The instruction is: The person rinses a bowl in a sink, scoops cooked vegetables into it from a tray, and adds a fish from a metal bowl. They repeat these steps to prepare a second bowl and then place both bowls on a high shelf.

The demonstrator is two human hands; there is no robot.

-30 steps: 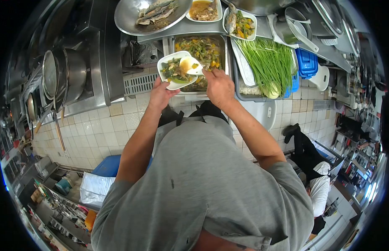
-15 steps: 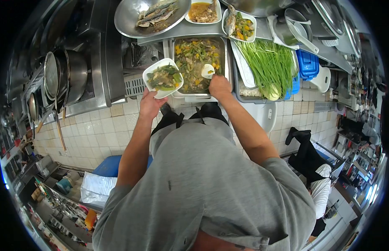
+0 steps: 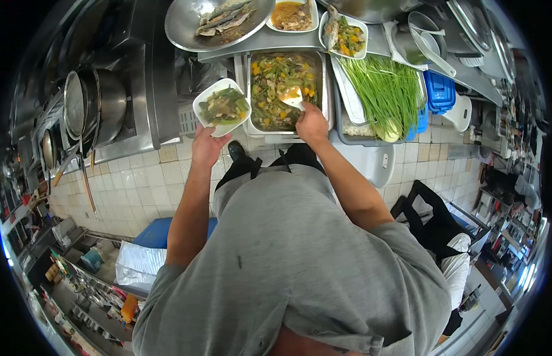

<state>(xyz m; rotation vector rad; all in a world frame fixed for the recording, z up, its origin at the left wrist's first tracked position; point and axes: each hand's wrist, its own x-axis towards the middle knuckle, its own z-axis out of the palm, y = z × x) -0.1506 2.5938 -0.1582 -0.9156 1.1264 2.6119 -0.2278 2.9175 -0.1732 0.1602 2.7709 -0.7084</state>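
A square white bowl (image 3: 222, 107) of green vegetable stew is held at its near rim by my left hand (image 3: 208, 144), left of the metal tray. My right hand (image 3: 312, 123) is closed round a white ladle (image 3: 292, 98), whose head rests in the stew of the deep metal tray (image 3: 324, 89). Green and yellow vegetable pieces fill that tray. Right of it, long green stalks (image 3: 380, 89) and a pale cut vegetable lie over a grey tub.
A steel bowl with fish (image 3: 190, 32) and two white bowls of food (image 3: 292, 16) stand on the shelf beyond. Blue-lidded containers (image 3: 439, 91) are at right. Pans (image 3: 106, 107) hang at left. A seated person (image 3: 427, 222) is at lower right.
My left hand has moved the bowl left and slightly away from the tray. The ladle head has tilted and shifted a little left in the stew.
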